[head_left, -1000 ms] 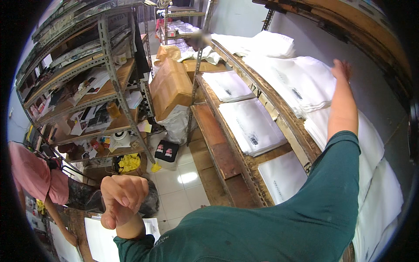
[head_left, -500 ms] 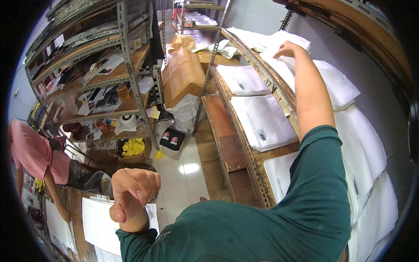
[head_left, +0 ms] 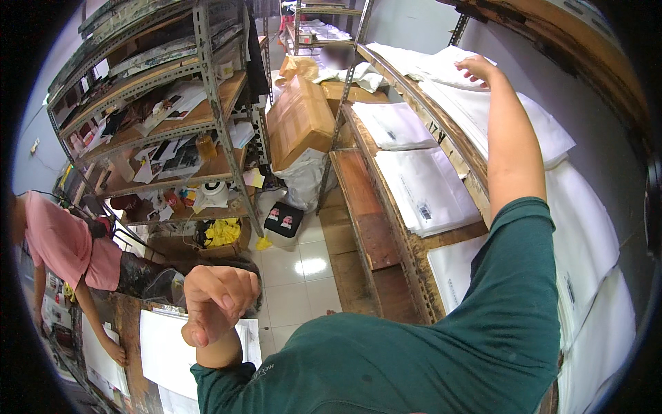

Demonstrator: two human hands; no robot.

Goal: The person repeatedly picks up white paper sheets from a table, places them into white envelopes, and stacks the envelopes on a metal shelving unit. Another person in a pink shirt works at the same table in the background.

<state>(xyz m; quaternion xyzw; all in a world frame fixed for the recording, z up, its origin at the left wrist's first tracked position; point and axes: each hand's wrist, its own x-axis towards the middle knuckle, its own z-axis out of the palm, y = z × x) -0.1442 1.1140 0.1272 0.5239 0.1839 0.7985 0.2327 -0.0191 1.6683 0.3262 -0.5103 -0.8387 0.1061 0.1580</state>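
Right hand [head_left: 477, 67] open, flat atop white bag stack [head_left: 452, 65]; left hand [head_left: 214, 298] fisted, empty.

Right hand [head_left: 478, 67] outstretched, left hand [head_left: 215, 302] fisted.

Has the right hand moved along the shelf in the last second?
Yes. The right hand has moved farther along the wooden shelf, away from the person, onto the far stack of white bags.

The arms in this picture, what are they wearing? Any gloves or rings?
Both arms wear a dark green top with short sleeves that end near the elbow, leaving the forearms bare. The cloth is plain, with small pale lettering by the left sleeve's hem. The left hand and right hand have no gloves. No rings, watch or bands show.
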